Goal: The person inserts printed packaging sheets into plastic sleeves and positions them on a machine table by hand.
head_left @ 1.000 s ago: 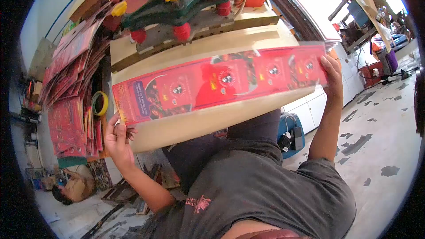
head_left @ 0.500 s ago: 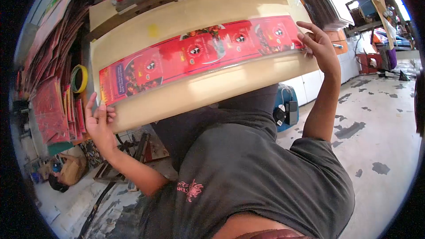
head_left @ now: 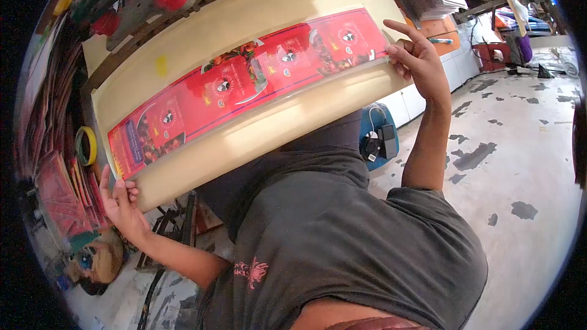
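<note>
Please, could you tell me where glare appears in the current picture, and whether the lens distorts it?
Head view: pale glare lies on the cream work surface, just below the red printed sheet; head view again: strong fisheye distortion bows straight edges, and the corners are black.

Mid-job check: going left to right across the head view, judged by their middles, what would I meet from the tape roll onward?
Tape roll → left hand → red printed strip → right hand → purple object.
</note>
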Tool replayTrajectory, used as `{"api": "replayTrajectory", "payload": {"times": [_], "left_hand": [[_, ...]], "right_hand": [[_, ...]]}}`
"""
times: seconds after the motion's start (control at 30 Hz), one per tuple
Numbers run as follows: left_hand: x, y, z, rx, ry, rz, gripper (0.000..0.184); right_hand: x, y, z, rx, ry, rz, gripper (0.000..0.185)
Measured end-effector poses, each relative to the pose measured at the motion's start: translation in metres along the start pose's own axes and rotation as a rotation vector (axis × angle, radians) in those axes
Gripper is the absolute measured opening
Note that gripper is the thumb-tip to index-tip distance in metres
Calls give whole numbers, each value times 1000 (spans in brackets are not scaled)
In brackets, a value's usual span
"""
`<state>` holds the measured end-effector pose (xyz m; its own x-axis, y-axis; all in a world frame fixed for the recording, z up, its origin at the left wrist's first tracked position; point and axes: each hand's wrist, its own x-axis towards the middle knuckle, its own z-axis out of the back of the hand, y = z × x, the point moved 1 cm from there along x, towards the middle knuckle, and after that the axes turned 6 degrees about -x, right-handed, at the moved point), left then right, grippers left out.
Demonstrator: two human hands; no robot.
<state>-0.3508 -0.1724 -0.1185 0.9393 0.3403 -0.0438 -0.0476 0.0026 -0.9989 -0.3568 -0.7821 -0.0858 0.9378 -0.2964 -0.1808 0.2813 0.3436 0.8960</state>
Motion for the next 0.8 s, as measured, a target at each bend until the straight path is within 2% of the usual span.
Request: {"api": "replayTrajectory", "payload": {"times": [0.2,0.4,0.53,0.6,0.8], "left_hand": [[0,-3,1,27,25,14,52],[1,-6,-1,43,26,70,48],[2,-6,-2,30,16,80,47],[-1,-8,-8,35,2,67,48],[-1,-5,-6,-8,-4,45,48]], "right_hand": [[2,-9,2,17,34,29,47],[1,-7,2,-26,76,71,51],[0,-1,2,-32,95,32,51],[-1,2,1,-48,71,-13,50],[-3,2,-6,23,23,32,51]]}}
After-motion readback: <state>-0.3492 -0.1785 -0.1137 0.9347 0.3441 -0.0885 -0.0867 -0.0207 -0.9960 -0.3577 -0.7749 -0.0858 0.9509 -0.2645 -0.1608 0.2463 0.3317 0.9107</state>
